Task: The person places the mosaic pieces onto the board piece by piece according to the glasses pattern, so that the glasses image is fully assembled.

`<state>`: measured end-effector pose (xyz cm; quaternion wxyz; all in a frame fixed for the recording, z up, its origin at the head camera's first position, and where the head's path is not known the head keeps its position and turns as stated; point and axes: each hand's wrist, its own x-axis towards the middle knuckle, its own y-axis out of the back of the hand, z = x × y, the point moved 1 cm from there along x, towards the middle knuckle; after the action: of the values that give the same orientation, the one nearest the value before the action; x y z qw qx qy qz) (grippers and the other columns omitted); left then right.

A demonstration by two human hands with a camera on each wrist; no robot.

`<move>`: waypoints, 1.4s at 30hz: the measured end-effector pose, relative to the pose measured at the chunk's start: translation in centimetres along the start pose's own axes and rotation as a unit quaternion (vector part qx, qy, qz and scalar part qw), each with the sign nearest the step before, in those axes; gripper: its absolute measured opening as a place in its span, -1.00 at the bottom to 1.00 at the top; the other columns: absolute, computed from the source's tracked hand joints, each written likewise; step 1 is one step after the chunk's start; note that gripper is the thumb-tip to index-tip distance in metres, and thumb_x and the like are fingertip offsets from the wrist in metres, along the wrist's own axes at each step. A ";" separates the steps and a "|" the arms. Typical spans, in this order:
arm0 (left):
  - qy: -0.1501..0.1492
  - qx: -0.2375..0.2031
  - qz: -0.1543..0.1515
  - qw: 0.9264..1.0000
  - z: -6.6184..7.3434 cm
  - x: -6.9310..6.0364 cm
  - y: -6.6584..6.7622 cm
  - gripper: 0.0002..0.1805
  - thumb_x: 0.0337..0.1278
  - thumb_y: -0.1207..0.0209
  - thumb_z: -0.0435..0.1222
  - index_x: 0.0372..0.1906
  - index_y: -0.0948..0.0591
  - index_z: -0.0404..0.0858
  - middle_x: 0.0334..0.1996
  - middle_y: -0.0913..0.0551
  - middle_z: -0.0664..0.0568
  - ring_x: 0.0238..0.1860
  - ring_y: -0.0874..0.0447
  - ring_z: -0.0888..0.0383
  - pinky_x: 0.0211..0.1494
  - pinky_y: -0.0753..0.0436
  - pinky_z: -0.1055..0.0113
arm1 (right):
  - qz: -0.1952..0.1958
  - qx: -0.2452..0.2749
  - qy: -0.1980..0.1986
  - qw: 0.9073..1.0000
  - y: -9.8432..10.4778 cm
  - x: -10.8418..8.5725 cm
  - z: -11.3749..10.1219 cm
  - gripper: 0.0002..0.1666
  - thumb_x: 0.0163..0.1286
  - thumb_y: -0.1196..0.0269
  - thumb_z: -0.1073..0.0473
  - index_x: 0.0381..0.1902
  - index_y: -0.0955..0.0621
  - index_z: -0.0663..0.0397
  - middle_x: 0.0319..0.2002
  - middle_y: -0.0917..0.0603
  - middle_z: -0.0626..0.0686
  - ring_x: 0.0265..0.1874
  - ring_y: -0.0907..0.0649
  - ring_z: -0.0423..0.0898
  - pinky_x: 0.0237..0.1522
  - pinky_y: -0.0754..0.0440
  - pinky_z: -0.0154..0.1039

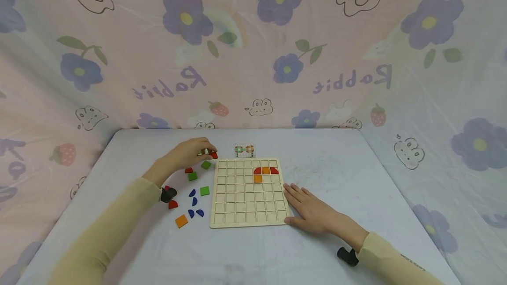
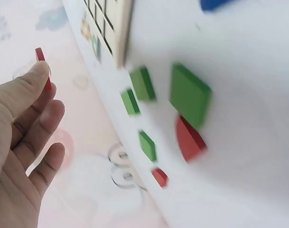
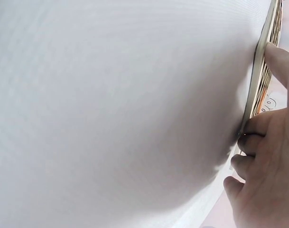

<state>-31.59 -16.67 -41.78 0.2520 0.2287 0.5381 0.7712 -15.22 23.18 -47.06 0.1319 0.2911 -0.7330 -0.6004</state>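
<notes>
My left hand [image 1: 188, 154] is above the table just beyond the board's upper left corner, pinching a red piece [image 1: 214, 155] between thumb and fingers; the left wrist view shows that red piece [image 2: 39, 54] on edge at the fingertips. The wooden grid board [image 1: 251, 226] holds two red quarter-like pieces and two orange squares [image 1: 266, 170] near its upper right. My right hand [image 1: 313, 212] lies flat with its fingers and thumb touching the board's right edge. In the right wrist view, thumb and fingers of the hand [image 3: 270, 161] meet the board's rim [image 3: 253, 85].
Left of the board lie green squares [image 1: 204, 191], several blue pieces [image 1: 192, 213], red pieces [image 1: 173, 205] and an orange square [image 1: 181, 221]. A small pattern card [image 1: 244, 151] lies behind the board. A printed curtain surrounds the white table [image 1: 245, 258].
</notes>
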 end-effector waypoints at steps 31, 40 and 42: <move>-0.204 0.052 -0.110 0.971 10.4 5.7 -6.3 -0.75 0.36 -0.35 -0.16 0.07 -0.77 -0.05 -0.16 -0.64 0.14 -0.23 -0.56 0.26 -0.09 -0.61 0.37 | 0.003 -0.004 0.005 1.000 -0.1 0.0 0.2 -0.01 0.58 -0.11 -0.29 0.62 -0.15 0.31 0.65 -0.07 0.23 0.62 -0.08 0.24 0.56 -0.10 0.22; -0.193 0.059 -0.127 0.971 11.2 6.1 -7.3 -0.76 0.34 -0.37 -0.16 0.05 -0.77 0.00 -0.09 -0.63 0.15 -0.20 -0.58 0.27 -0.07 -0.61 0.36 | 0.000 -0.002 0.001 1.000 -0.3 0.1 0.2 0.00 0.57 -0.11 -0.30 0.62 -0.15 0.30 0.65 -0.06 0.22 0.62 -0.07 0.23 0.56 -0.10 0.23; -0.193 0.059 -0.128 0.971 11.2 6.1 -7.4 -0.77 0.34 -0.37 -0.15 0.04 -0.77 -0.01 -0.10 -0.63 0.15 -0.21 -0.57 0.27 -0.08 -0.60 0.37 | -0.001 -0.002 0.000 1.000 -0.3 0.1 0.3 0.00 0.57 -0.11 -0.30 0.62 -0.15 0.29 0.65 -0.06 0.21 0.63 -0.06 0.22 0.56 -0.10 0.22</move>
<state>-28.19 -2.59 -44.74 0.4340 0.3170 0.5487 0.6403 -15.36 23.29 -47.46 0.1318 0.2918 -0.7315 -0.6020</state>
